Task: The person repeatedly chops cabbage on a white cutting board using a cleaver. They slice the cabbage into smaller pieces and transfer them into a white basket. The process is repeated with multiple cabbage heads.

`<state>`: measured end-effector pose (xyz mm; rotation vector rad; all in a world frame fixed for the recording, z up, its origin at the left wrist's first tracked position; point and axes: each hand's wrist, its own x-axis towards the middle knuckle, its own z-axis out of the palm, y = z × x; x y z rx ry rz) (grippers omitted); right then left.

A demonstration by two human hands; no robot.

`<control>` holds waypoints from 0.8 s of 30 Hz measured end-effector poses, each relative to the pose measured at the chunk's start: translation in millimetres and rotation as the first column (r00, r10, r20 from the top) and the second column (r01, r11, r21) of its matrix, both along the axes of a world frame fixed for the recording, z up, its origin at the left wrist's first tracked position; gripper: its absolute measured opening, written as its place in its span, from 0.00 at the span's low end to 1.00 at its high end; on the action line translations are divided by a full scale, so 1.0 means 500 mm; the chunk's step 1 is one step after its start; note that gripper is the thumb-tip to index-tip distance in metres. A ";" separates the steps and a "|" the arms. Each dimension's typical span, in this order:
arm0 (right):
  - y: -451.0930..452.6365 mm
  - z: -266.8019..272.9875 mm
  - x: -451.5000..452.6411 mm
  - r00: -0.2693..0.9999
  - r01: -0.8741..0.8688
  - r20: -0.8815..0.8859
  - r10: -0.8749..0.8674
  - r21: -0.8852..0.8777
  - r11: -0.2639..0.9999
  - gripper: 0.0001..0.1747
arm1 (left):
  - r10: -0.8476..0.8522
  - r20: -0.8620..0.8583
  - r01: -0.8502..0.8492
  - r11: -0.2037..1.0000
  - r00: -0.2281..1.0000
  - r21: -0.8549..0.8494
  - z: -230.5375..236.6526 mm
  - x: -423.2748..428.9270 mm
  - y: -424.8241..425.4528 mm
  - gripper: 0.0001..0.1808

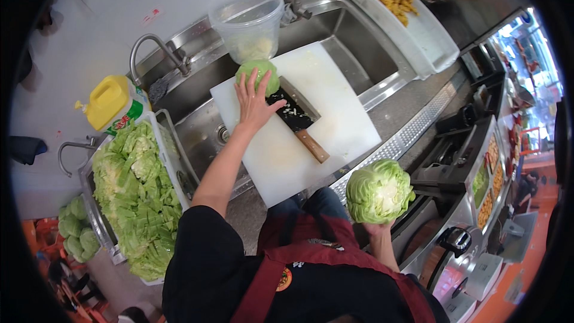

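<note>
On the far part of a white cutting board (314, 179), a pale green cabbage (271, 80) sits under my left hand (254, 104). The fingers are spread over its top and the thumb stretches out above the knife; whether the hand grips or only rests there is unclear. Beside this cabbage lies a cleaver (293, 110) with a dark blade and a wooden handle, bits of cabbage stuck to the blade. To the right of my body, my right hand (379, 228) holds a larger cabbage (379, 192) from below, its pale stem end facing up. Most of that hand is hidden.
The board bridges a steel double sink (358, 45) with taps. Behind it stands a clear plastic tub (244, 27). At left are a crate (172, 175) heaped with cut cabbage (134, 197) and a yellow jug (110, 98). A white bin (430, 45) with yellow food stands right.
</note>
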<state>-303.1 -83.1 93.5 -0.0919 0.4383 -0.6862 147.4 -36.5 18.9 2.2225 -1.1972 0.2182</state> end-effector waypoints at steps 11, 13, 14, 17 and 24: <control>-0.280 0.034 0.395 0.714 -0.699 -0.533 0.454 -0.576 0.423 0.44 | -0.232 -0.830 -0.101 0.940 0.507 -0.325 0.245 -0.189 0.093 0.56; -0.261 0.078 0.446 0.635 -0.759 -0.769 0.075 -0.639 -0.128 0.43 | -0.097 -0.822 -0.060 0.986 0.561 -0.157 0.233 -0.255 0.103 0.63; -0.243 0.094 0.460 0.571 -0.768 -0.814 -0.103 -0.486 -0.417 0.43 | -0.033 -0.774 -0.093 0.989 0.633 -0.118 0.205 -0.278 0.091 0.64; -0.191 0.096 0.464 0.788 -0.475 -0.601 -0.133 -0.456 -0.753 0.40 | 0.128 -0.809 -0.415 0.897 0.574 -0.153 0.117 -0.324 0.091 0.63; -0.214 -0.052 0.407 0.620 -0.765 -0.743 -0.251 -0.502 -0.404 0.36 | 0.353 -0.582 -0.481 0.874 0.733 -0.076 0.087 -0.382 0.149 0.71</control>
